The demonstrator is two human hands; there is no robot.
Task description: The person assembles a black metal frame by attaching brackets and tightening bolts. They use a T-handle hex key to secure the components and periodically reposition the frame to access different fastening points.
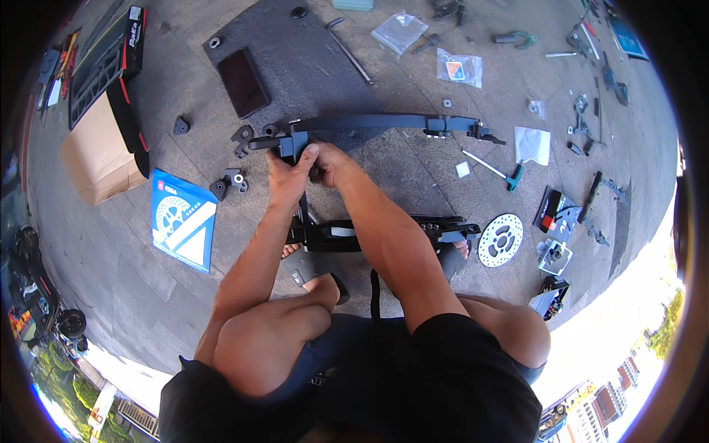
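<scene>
A long black metal frame, much like a motorcycle swingarm, spans the space before me, one bar farther off and the other close to my feet. At the left end of its far bar, my left hand grips the frame with the thumb up along a bracket. Right beside it, my right hand is closed, its fingertips curled behind the crosspiece; whatever they hold is hidden. Several small black brackets lie just left of the frame. Close to its right end is a green T-handle tool.
A phone rests on a dark mat beyond the frame. At left are an open cardboard box and a blue disc packet. A perforated brake disc, clear bags and scattered metal parts lie right.
</scene>
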